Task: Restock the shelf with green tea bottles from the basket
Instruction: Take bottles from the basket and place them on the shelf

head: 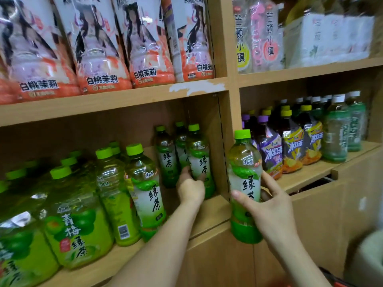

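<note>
The wooden shelf (116,104) fills our view, and the frame cuts off its top and left side. On the upper board, the big white-and-orange bottles (99,48) lose their necks at the top edge. At the lower left the plum green tea bottles (76,230) run out of frame, and those behind them sink into shadow. The right bay is blurred. We cannot read the clear packs (323,38) up there, and the iced tea bottles (292,146) below hide the row behind them. A pale blurred shape (371,251) at the right edge is too cut off for us to name.

At the right end of the middle board, close to the upright divider (226,141), we see three green tea bottles; the rear green tea bottles (165,158) are partly covered. The front green tea bottle (199,160) stands upright on the board. The left grip (190,187) is clamped round its lower half, so its base is hidden from us.

The raised green tea bottle (244,183) hangs upright in front of the divider, off the shelf. The right grip (271,208) is clamped on it, thumb across the label and fingers behind. This bottle is clear plastic with a bright green cap, pale yellow-green tea, a white label with green characters and a solid green band at the foot.
</note>
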Motion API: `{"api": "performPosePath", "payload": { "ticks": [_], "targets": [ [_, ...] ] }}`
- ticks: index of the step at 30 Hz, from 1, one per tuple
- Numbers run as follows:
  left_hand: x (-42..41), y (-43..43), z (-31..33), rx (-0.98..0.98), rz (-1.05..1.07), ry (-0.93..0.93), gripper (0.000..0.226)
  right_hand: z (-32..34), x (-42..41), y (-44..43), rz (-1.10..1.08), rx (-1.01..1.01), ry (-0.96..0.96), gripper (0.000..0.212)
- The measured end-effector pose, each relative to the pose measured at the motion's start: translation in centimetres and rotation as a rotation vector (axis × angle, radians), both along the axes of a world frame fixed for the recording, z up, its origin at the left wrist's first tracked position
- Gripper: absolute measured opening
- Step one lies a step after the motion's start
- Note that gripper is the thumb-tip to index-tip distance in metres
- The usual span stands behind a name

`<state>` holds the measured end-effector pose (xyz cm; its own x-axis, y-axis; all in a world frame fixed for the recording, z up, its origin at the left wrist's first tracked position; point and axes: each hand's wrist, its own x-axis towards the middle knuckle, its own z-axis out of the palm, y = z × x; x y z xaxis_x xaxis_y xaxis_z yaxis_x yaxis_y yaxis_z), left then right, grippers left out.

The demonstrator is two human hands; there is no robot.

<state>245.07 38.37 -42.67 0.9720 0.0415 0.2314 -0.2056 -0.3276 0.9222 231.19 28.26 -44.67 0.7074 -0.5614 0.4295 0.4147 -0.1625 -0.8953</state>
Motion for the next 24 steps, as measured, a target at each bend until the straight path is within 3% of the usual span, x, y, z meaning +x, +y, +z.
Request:
{"api": "performPosePath", "payload": {
  "ticks": [5,11,15,17,19,22,24],
  "targets": [
    [3.2,-0.6,0.2,-0.070,0.073,0.027,0.048,1.4,0.7,0.0,0.006,0.042,-0.084,0.088],
    [4.7,-0.9,0.5,-0.005,0.123,0.017,0.049,1.4,1.4,0.6,-0.038,0.023,-0.107,0.088],
    [2.9,-0.6,1.3,-0.116,0.089,0.063,0.048,0.4,2.3,1.9,-0.135,-0.027,-0.103,0.083],
    [0.0,0.1,1.7,-0.239,-0.029,-0.020,0.046,-0.1,2.9,2.9,-0.197,-0.042,-0.104,0.083],
    [-3.7,1.6,1.4,-0.313,-0.294,-0.099,0.052,-0.3,3.5,3.8,-0.232,-0.030,-0.114,0.078],
    [-7.0,3.5,0.3,-0.210,-0.632,-0.167,0.074,-0.5,4.0,4.6,-0.227,-0.014,-0.143,0.081],
    [-7.5,3.8,-0.5,-0.173,-0.658,-0.165,0.079,-0.6,4.2,4.6,-0.212,-0.044,-0.121,0.078]
  ]
}}
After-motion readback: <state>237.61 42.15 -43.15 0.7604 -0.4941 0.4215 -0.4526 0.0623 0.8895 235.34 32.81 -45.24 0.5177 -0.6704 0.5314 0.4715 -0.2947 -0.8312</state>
